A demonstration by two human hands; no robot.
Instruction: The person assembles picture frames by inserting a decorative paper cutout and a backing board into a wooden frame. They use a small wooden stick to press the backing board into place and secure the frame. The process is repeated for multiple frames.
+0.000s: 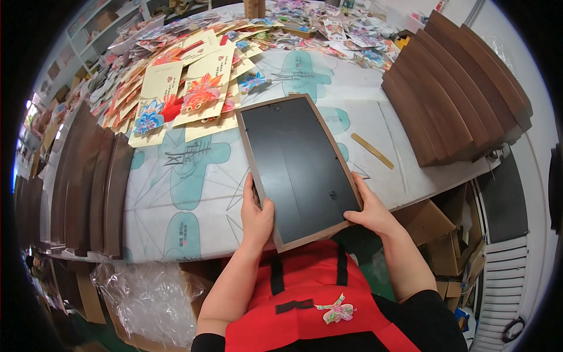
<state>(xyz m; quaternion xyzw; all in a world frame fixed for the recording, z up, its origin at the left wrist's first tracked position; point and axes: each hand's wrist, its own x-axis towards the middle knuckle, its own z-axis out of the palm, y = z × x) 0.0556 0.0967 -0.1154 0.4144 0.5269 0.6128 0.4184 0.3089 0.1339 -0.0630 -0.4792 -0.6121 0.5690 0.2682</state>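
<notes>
The left hand and right hand are clasping the frame by opposite sides, over the table edge — its back is already sitting inside. Cards are lying apart — what remains isn't showing.

A rectangular, black-backed brown frame is held by the bare left hand and bare right hand over the tabletop's near edge. Dark-brown flat pieces are grouped along the tabletop's right edge.
</notes>
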